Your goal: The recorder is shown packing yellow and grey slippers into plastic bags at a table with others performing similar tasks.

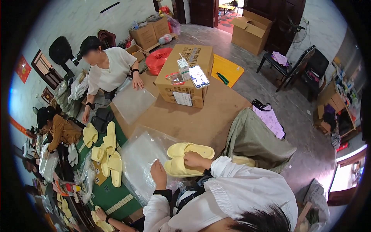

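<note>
A pair of pale yellow slippers (181, 149) lies side by side at the near edge of the table, soles down. My right hand (196, 159) is closed over them, its curled fingers at the straps. Just to their left, my left hand (159, 174) is raised with its fingers pressed together, beside a stack of clear plastic bags (141, 160). Whether it pinches the edge of a bag cannot be made out. Part of another yellow slipper (243, 161) shows beyond my right sleeve, next to a grey-green woven sack (247, 133).
A taped carton (185, 92) stands on the brown tabletop (220, 104), bearing a phone (199, 77) and a small box. More yellow slippers (114, 168) lie on the green conveyor belt (106, 193) at left. A co-worker (112, 65) stands across; others work along the belt.
</note>
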Demonstrator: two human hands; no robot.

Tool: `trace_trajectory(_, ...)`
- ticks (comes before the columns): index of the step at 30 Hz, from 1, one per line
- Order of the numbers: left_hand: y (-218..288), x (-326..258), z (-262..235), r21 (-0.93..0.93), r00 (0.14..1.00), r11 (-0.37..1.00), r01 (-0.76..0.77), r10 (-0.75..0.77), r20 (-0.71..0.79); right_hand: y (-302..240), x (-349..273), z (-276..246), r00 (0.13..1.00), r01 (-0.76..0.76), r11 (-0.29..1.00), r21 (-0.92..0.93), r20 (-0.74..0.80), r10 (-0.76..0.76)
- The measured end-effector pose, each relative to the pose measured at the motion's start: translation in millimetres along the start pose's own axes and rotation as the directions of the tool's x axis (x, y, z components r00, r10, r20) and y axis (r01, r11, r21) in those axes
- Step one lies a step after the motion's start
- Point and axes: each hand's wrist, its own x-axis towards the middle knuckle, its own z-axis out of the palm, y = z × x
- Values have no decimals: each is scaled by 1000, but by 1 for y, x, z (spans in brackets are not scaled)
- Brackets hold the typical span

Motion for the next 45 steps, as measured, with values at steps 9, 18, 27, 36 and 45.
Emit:
trace_trajectory(9,30,-10,9,276,981,942,-191,195,14,-27,-2,4,959,195,977,-82,-194,-208)
trace_trajectory(18,54,-16,2,26,893,900,-436,429,134,-23,1,5,873,178,972,-155,-430,-228)
trace_trajectory(27,70,-21,0,-181,726,755,-630,656,207,-24,12,-7,822,6,964,-267,-548,-157)
trace_trajectory(36,114,-13,-20,-384,745,709,-592,663,75,-31,63,-24,788,110,966,-235,-571,-229)
trace_trajectory(45,109,9,-25,-469,971,851,-235,232,-65,-13,55,-21,958,99,989,-111,-259,-125)
